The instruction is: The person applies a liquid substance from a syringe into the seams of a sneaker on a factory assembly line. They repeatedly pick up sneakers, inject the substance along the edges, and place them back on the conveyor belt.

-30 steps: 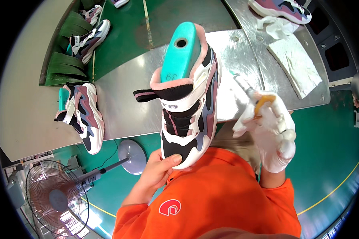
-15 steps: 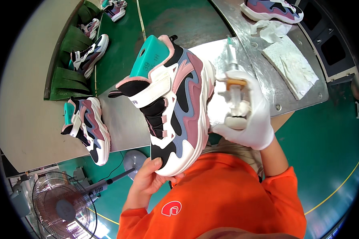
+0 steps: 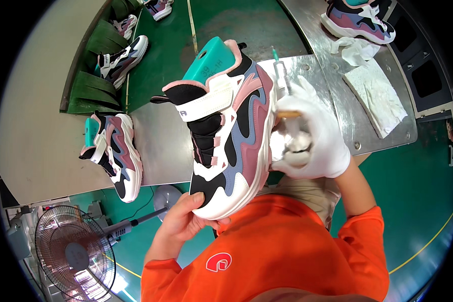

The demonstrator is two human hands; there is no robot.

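A white, pink, blue and black sneaker is tilted up before me, with a teal shoe last in its opening. My bare left hand grips it by the toe, thumb on top and fingers beneath the sole. Beside the sole's right edge, my white-gloved right hand is closed around a syringe. The syringe's green tip points away from me, leaning slightly toward the shoe. An orange-brown band shows at the syringe's flange; the plunger end is partly hidden by the glove.
Another such sneaker rests at left on the metal table edge. Several more ride the green belt beside green flaps. At right lie a white cloth pad, crumpled tissue and a sneaker. A fan stands lower left.
The syringe's tip has swung left toward the shoe, and the gloved fingers have shifted around it. My left hand keeps its hold on the toe. The whole view has shifted slightly.
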